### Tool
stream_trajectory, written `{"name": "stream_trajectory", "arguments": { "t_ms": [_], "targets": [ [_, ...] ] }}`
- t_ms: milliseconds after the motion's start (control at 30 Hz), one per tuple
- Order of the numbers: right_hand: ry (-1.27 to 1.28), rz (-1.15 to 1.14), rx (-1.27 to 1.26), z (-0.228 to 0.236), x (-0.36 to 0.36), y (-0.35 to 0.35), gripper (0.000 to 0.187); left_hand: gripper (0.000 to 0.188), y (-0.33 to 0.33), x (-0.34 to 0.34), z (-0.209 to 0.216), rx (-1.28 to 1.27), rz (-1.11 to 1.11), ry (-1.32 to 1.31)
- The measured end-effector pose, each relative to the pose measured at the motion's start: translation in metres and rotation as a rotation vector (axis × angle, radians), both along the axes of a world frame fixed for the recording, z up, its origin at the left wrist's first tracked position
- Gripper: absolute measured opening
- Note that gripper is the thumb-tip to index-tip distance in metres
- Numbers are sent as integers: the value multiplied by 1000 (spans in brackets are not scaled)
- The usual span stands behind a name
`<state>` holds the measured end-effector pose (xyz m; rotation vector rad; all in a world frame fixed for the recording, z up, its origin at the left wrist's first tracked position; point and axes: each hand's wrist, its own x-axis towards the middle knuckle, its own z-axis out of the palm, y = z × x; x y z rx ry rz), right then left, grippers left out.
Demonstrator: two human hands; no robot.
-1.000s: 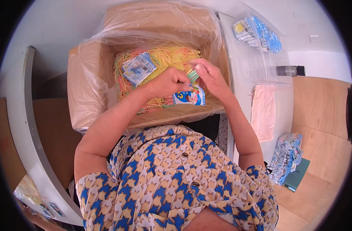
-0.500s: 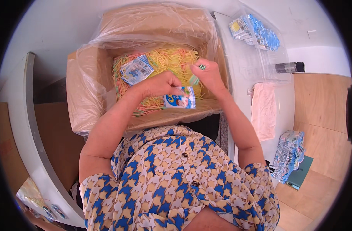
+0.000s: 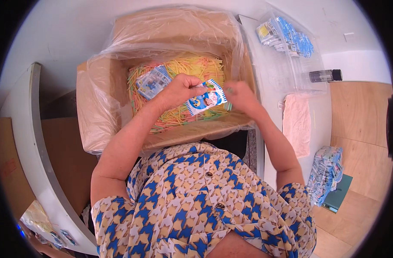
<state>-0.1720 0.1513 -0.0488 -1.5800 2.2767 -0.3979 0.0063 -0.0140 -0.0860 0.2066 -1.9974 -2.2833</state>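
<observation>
My left hand (image 3: pixel 182 91) pinches the top edge of a small blue and white printed packet (image 3: pixel 206 101) over the box. Close beside the packet's right end is my right hand (image 3: pixel 241 96), closed and smeared by motion. A few pale green thin sticks (image 3: pixel 229 105) show below its fingers. Under both hands stands a cardboard box (image 3: pixel 100 92) lined with clear plastic. Many thin yellow, pink and green sticks (image 3: pixel 162 122) lie loose inside. On them, left of my left hand, rest see-through blue-edged packets (image 3: pixel 152 82).
Right of the box, a clear plastic bin (image 3: pixel 291 64) holds several blue packets (image 3: pixel 296 41). A dark-capped bottle (image 3: pixel 324 75) and a pink cloth (image 3: pixel 297 124) lie nearby. Stacked packets (image 3: pixel 326 174) sit at the lower right. A pale curved edge (image 3: pixel 37 129) runs along the left.
The packet in my left hand has risen and tilted, its right end up. My right hand has moved down and to the right, close to the packet's end.
</observation>
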Motion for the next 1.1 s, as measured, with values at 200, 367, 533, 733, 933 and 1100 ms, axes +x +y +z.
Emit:
{"name": "stream_trajectory", "arguments": {
  "t_ms": [200,367,533,733,933,1100],
  "targets": [
    [-1046,-421,-373,66,22,-23,21,6,-4,3,3,-4,217,29],
    [-1041,-417,-306,78,40,-43,21,6,-4,1,4,103,190,147],
    [-966,-416,-252,68,34,-45,19,9,-6,0,2,85,138,182],
    [-280,-176,-418,55,34,-50,19,9,-4,-1,3,82,113,206],
    [-130,61,-401,77,58,-46,20,10,-8,2,4,154,161,150],
    [-249,59,-502,74,58,-36,16,16,-11,2,0,222,162,162]
  ]
}}
